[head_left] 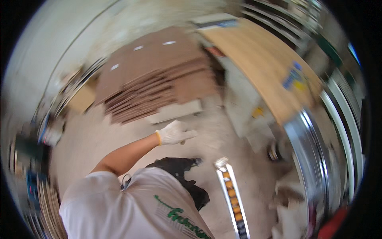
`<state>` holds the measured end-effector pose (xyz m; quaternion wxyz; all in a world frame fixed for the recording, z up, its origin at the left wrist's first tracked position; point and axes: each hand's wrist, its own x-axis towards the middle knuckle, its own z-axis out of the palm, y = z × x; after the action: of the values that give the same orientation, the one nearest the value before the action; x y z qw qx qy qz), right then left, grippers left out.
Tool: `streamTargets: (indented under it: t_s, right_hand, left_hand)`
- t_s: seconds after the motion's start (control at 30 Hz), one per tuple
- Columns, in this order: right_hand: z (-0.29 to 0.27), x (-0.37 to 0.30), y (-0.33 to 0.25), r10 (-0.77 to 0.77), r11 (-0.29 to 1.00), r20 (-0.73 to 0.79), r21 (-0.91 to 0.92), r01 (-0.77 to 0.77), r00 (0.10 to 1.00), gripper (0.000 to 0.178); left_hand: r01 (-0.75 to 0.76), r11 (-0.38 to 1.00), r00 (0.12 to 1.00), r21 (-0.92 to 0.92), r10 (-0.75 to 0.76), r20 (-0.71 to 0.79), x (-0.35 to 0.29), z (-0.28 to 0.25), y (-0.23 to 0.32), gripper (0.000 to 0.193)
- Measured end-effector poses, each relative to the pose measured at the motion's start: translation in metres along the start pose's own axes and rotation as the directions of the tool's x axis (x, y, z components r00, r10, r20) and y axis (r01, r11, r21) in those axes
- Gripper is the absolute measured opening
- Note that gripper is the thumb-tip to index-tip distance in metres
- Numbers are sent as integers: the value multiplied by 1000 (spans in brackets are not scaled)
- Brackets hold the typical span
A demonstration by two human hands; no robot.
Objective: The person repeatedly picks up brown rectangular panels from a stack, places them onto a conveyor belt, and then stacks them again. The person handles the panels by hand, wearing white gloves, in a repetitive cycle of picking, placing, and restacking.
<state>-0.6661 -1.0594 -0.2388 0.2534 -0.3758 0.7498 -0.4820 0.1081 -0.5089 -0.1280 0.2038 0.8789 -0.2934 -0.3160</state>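
Note:
My left hand wears a white knitted glove with a yellow cuff. It hangs over the concrete floor, in front of a stack of brown boards, with at least one finger stretched out and nothing seen in it. Motion blurs the fingers somewhat. My right hand does not show. To the right of my legs, a long narrow metal rail with orange and black segments between its bright edges runs down to the lower edge. What it belongs to is hidden.
Flat brown boards lie piled on a pale base against the wall. A wooden-topped table stands at the right, carrying a blue and yellow item. Shiny metal profiles lie beyond its near end. Assorted materials line the left side.

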Motion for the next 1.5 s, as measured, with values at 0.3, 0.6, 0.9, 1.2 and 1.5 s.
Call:
streamTargets:
  t_s: [0.3,0.6,0.9,1.2,1.5]
  right_hand:
    - [226,-454,-179,-31,998,988,23,59,153,47]
    - [362,-996,-247,102,183,758,623,761,-645,39]
    - [329,-1165,-164,-134,988,648,147,-50,-750,38]
    - [245,-942,-236,-32,970,997,47,-238,64,25]
    - [147,-598,-198,-139,975,853,207,-82,503,27]
  left_hand:
    - [658,734,476,170,-230,-849,-94,-186,-391,79]
    - [-762,-107,357,-638,-892,-277,-98,-268,-625,47]
    - [-334,137,734,-933,-582,-348,-78,-199,-443,44]
    - [-226,777,847,-588,-142,-513,-19,-153,-356,61]
    - [-615,-70,724,-785,-446,-527,41,-226,-353,49]
